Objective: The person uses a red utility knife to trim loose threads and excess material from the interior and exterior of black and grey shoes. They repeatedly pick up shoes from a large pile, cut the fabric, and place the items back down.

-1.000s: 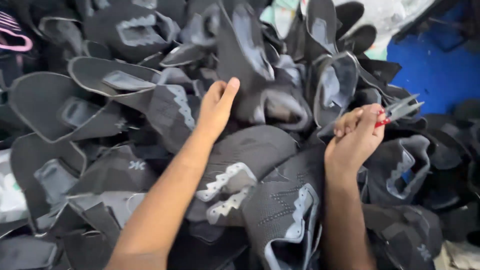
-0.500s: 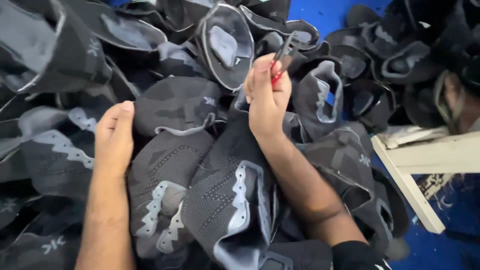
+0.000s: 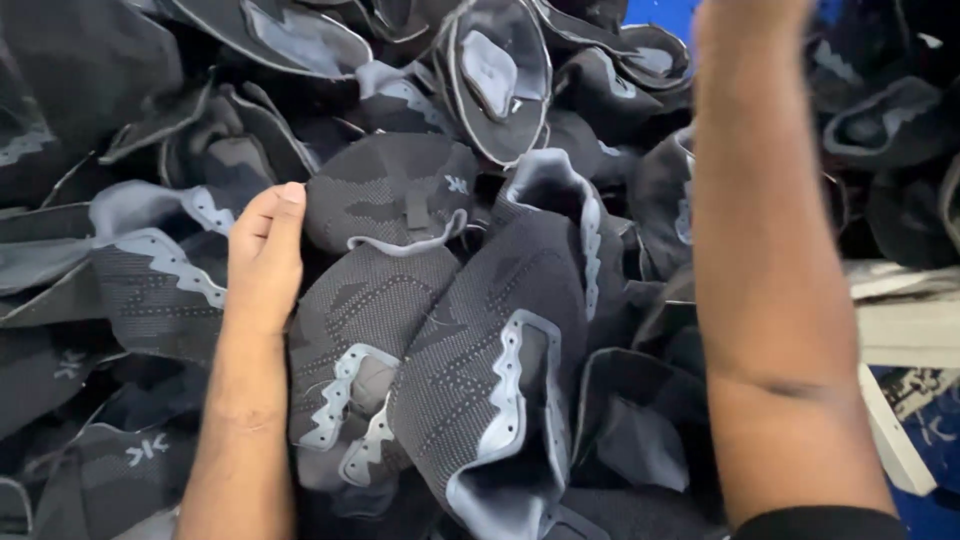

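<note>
While the left hand (image 3: 265, 262) lies flat on a heap of dark shoe uppers (image 3: 420, 300), its fingers (image 3: 283, 215) are pressed together and stretched out, not gripping anything. The palm rests along the left edge of one black knitted upper (image 3: 365, 340) with a grey trimmed opening, and the fingertips reach up to the lower left side of another upper (image 3: 390, 195) that lies just above it. To the right of these two, touching them, a third upper (image 3: 500, 380) stands folded, so its pale grey lining and its dotted pattern are visible.

The right forearm (image 3: 770, 280) rises through the right part of the view — the right hand itself is cut by the top edge and blurred, so I cannot tell how its fingers stand or if they hold something. A black sleeve edge (image 3: 820, 522) shows at the bottom of this arm.

More uppers of the same kind fill the whole left and upper area, many lying with the inside up. At the right edge a white frame (image 3: 890, 320) is seen beside the heap, and under it a blue floor (image 3: 935, 440) — another blue patch shows at the top.
</note>
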